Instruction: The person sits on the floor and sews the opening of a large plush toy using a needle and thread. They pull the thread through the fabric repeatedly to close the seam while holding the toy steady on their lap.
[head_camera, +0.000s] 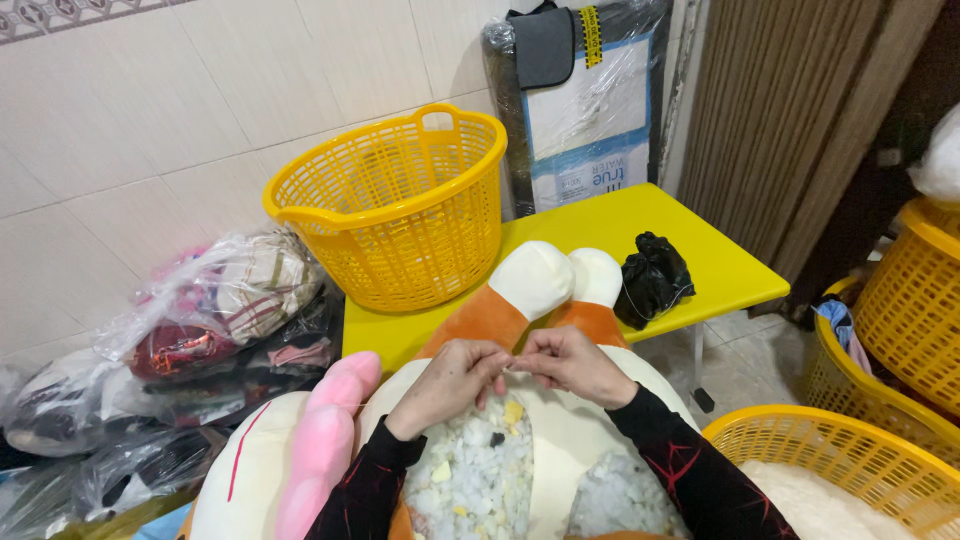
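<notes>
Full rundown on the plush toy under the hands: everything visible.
The plush toy lies on the yellow table, cream and orange fabric, two rounded white-tipped limbs pointing away. Its belly seam gapes open, exposing chopped foam filling. The left hand and right hand pinch the seam's top edge. A pink plush part sits beside it.

The plush toy (540, 300) runs off the bottom edge; fingertips (508, 368) hide whatever they pinch.
</notes>
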